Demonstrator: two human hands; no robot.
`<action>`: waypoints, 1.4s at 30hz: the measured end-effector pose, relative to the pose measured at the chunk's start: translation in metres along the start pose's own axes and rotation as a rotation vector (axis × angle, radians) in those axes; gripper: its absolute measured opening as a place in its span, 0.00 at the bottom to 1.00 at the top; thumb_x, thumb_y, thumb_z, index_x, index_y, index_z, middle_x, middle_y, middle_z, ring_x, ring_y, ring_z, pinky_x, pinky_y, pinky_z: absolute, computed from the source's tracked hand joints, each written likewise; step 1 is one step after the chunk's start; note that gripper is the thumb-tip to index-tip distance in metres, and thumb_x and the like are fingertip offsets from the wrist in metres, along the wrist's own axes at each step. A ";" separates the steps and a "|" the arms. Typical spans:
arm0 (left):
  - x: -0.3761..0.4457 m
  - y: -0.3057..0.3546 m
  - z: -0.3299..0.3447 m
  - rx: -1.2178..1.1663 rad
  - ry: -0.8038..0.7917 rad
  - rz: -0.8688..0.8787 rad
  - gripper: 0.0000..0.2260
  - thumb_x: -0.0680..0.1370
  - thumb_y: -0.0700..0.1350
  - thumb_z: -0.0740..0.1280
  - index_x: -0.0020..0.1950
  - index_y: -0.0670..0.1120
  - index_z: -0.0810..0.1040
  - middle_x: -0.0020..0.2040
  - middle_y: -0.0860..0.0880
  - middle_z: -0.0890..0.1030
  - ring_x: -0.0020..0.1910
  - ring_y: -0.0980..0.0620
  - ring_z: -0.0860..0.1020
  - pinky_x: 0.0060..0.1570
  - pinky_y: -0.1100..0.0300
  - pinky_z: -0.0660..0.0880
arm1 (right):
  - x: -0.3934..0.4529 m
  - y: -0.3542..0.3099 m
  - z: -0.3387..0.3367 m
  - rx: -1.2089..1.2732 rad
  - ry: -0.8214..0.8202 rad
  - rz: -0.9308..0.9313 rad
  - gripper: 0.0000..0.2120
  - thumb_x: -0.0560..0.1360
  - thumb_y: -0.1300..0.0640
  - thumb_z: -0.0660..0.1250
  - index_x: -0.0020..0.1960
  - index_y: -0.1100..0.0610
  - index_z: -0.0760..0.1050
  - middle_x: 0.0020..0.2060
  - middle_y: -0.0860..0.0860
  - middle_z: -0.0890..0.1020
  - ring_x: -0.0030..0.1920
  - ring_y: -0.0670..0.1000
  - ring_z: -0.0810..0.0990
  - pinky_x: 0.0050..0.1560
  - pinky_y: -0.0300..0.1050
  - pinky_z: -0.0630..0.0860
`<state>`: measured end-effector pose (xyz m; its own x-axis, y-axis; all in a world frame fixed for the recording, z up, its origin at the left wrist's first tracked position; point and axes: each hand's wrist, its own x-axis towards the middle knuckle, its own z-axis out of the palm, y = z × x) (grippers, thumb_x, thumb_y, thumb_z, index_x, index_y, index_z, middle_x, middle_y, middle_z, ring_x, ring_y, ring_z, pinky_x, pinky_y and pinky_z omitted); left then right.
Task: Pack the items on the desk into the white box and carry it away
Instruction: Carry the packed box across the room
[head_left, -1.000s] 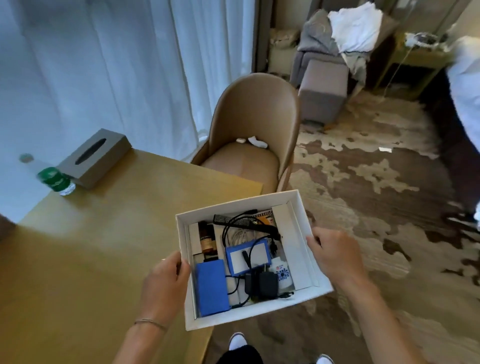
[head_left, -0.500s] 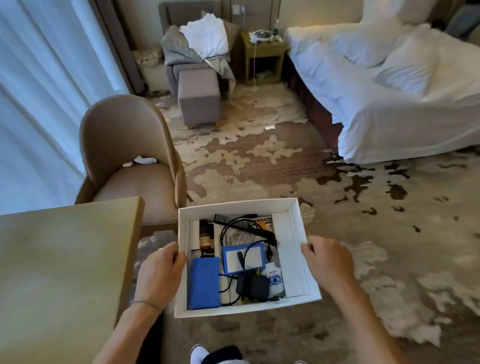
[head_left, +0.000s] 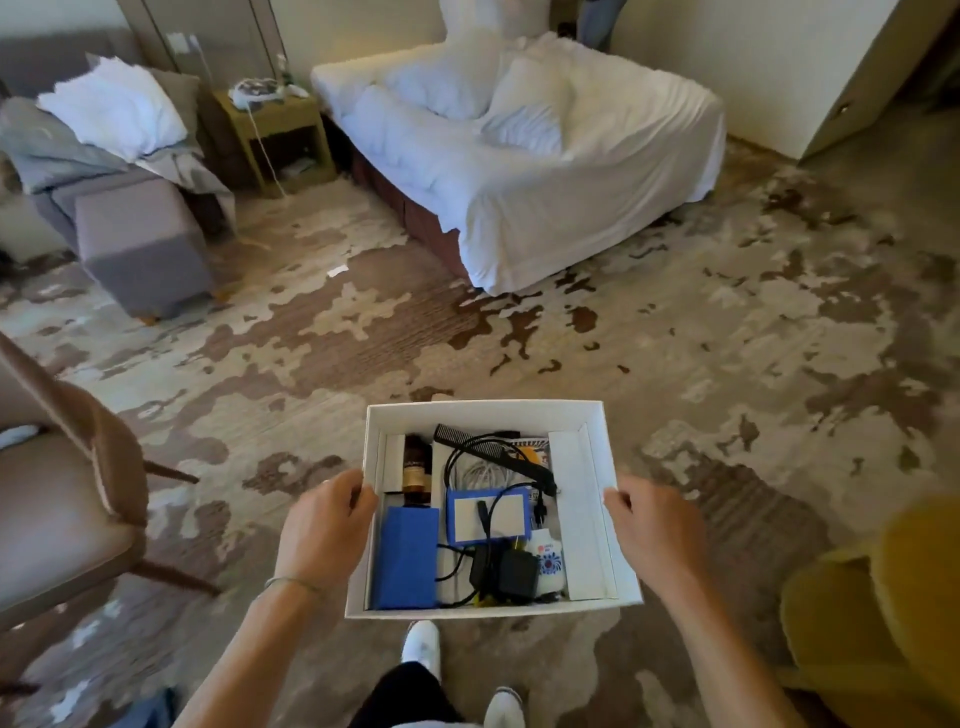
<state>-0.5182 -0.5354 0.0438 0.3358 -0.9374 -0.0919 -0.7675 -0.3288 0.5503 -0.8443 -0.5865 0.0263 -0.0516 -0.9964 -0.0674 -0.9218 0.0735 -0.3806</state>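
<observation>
White box (head_left: 595, 499) packed, held over carpet | left hand (head_left: 324, 525) and right hand (head_left: 654, 525): fingers curled, gripping its side walls | step: carrying away | next: keep level while walking.

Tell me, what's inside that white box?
The box holds a blue case, brown bottle, black comb, blue-edged card, black chargers with cables, and a small white packet. Whatever lies beneath these is covered.
</observation>
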 end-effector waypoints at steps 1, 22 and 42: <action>0.007 0.014 0.011 0.000 -0.030 0.028 0.15 0.81 0.43 0.62 0.34 0.42 0.72 0.27 0.45 0.73 0.26 0.50 0.69 0.29 0.55 0.67 | 0.000 0.016 -0.004 0.019 0.017 0.038 0.19 0.81 0.55 0.63 0.33 0.59 0.72 0.24 0.50 0.69 0.25 0.48 0.63 0.29 0.44 0.60; 0.064 0.325 0.239 0.024 -0.479 0.503 0.12 0.82 0.46 0.61 0.38 0.48 0.74 0.31 0.47 0.78 0.30 0.49 0.78 0.31 0.58 0.76 | -0.006 0.291 -0.111 0.050 0.272 0.680 0.20 0.82 0.50 0.64 0.32 0.47 0.68 0.26 0.45 0.72 0.28 0.44 0.70 0.29 0.38 0.63; -0.013 0.528 0.455 0.164 -0.700 0.741 0.11 0.82 0.44 0.60 0.40 0.45 0.73 0.34 0.46 0.77 0.33 0.47 0.77 0.38 0.47 0.79 | -0.036 0.551 -0.159 0.075 0.276 0.975 0.16 0.83 0.52 0.62 0.37 0.53 0.74 0.28 0.47 0.73 0.29 0.44 0.69 0.29 0.40 0.61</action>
<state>-1.1764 -0.7492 -0.0420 -0.6042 -0.7508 -0.2669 -0.7350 0.3958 0.5505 -1.4114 -0.5165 -0.0347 -0.8637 -0.4753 -0.1673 -0.4049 0.8523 -0.3310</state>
